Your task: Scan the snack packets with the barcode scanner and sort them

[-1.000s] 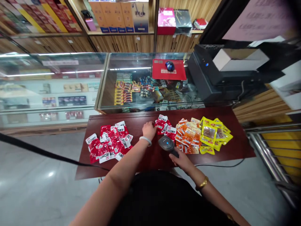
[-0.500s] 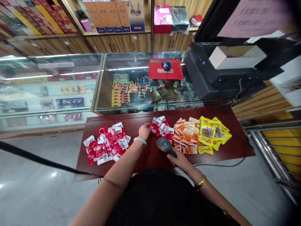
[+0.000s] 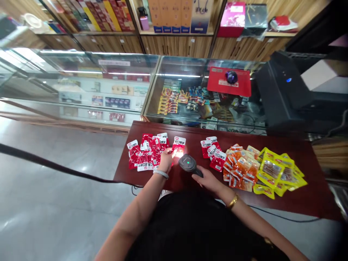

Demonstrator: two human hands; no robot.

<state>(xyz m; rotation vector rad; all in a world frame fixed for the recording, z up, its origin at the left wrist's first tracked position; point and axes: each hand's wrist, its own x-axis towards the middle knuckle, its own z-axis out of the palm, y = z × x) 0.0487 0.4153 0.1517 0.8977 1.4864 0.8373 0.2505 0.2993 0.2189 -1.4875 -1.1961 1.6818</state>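
Left hand (image 3: 165, 159): grip pinched on one red packet (image 3: 179, 142), just right of the red pile (image 3: 145, 156)
Right hand (image 3: 208, 179): grip wrapped round the scanner (image 3: 187, 163), aimed at that packet
Desk (image 3: 312, 199): dark wood, under both

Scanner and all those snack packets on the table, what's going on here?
A person at a dark table is holding a red packet in the left hand. The right hand grips a scanner aimed at it, and the packet glows with its light. A pile of red packets lies to the left. A smaller red bunch, orange packets and yellow packets lie to the right.
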